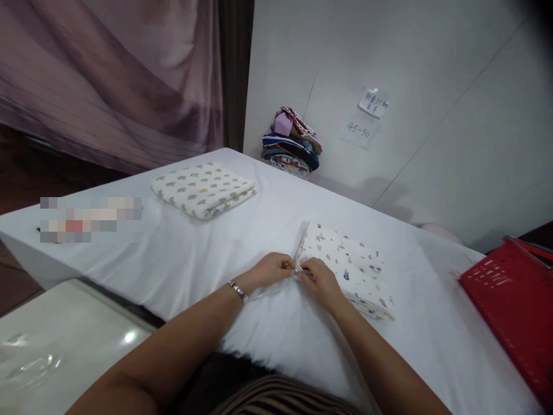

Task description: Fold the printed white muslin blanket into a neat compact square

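Note:
A folded white cloth (354,262) with small grey prints lies in front of me on the white-covered table (181,259). At its near left corner my left hand (274,270) pinches the edge of the fabric. My right hand (319,282) grips the same corner just beside it, with the thumb and fingers closed on the layers. Farther left rests a second folded cloth (203,189), cream with grey mushroom-like shapes, apart from both hands.
A red plastic basket (510,305) with a metal handle stands at the right. Against the wall is a stack of folded clothes (291,144). Handwritten paper notes (374,104) hang above. A pinkish curtain (129,69) covers the left background, and a glossy pale surface (64,346) sits at lower left.

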Available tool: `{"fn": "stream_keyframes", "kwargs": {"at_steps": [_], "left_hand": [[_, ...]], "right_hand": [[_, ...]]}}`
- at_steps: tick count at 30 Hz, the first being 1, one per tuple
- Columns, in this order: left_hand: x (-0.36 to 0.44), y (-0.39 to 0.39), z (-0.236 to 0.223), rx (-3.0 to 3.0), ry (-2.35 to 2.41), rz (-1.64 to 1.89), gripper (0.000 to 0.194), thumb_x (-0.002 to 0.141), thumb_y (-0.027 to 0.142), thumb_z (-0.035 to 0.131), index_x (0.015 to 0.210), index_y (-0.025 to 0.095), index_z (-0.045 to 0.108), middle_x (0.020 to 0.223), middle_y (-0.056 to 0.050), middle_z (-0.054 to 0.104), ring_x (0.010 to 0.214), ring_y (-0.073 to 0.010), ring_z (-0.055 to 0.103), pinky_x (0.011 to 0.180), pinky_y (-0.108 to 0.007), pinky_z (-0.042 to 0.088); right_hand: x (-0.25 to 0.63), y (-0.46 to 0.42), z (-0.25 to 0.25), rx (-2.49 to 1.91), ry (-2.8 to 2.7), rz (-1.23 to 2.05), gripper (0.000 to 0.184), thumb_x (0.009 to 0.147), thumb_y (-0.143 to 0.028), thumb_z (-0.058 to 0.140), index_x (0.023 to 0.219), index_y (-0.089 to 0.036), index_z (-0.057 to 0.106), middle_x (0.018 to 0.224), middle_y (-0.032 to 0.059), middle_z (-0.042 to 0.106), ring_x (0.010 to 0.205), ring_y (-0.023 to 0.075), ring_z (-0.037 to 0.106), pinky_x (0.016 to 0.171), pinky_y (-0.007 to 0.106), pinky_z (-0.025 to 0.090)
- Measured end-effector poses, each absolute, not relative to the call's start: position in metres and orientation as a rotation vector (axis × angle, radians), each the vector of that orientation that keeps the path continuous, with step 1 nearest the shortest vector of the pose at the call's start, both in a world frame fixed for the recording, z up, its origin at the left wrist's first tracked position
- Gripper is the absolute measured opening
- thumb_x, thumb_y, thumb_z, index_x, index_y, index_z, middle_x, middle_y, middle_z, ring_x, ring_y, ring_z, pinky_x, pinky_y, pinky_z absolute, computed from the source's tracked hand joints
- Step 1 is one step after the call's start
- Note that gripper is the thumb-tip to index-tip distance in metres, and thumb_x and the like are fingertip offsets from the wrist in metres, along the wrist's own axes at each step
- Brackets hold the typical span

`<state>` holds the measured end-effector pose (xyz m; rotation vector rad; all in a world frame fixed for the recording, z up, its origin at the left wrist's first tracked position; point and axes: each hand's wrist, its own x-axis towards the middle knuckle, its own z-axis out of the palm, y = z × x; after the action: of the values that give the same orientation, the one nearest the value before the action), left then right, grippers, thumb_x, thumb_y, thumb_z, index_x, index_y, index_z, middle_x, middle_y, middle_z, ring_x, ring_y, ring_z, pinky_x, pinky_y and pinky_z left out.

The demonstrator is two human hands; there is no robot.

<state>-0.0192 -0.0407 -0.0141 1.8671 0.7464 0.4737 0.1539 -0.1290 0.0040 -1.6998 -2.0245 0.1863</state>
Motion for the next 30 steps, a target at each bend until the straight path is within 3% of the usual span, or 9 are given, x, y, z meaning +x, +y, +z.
{"fn": "stream_keyframes", "kwargs": {"at_steps": [7,14,30], "left_hand": [[-0.0195,-0.0410,-0.0120,1.868,0.739,0.459,0.019,0.071,0.033,0.059,0.082,0.019,0.066,0.072,0.002,0.063,0.069,-0.0133,0.056,0.064,-0.023,0.041],[-0.0203,-0.0412,-0.0105,1.887,0.770,0.455,0.020,0.070,0.035,0.061,0.080,0.019,0.063,0.072,0.002,0.062,0.070,-0.0138,0.056,0.062,-0.023,0.040],[-0.0200,-0.0421,-0.0078,1.907,0.786,0.449,0.018,0.070,0.034,0.058,0.080,0.019,0.062,0.072,0.002,0.062,0.069,-0.0140,0.056,0.062,-0.023,0.041]], "right_hand": [[0.1550,-0.1280,0.0048,-1.689,-1.995,0.235,0.010,0.088,-0.026,0.051,0.082,-0.021,0.057,0.081,0.0016,0.058,0.081,0.0168,0.052,0.071,0.029,0.040],[0.1509,-0.1348,0.0090,-1.594,-2.076,0.073,0.014,0.092,-0.023,0.043,0.086,-0.020,0.055,0.082,0.0046,0.058,0.081,0.0183,0.051,0.072,0.030,0.041],[0.1493,-0.1327,0.0055,-1.698,-2.090,0.049,0.007,0.087,-0.024,0.051,0.084,-0.020,0.055,0.083,0.0043,0.058,0.080,0.0185,0.051,0.070,0.029,0.039]]}}
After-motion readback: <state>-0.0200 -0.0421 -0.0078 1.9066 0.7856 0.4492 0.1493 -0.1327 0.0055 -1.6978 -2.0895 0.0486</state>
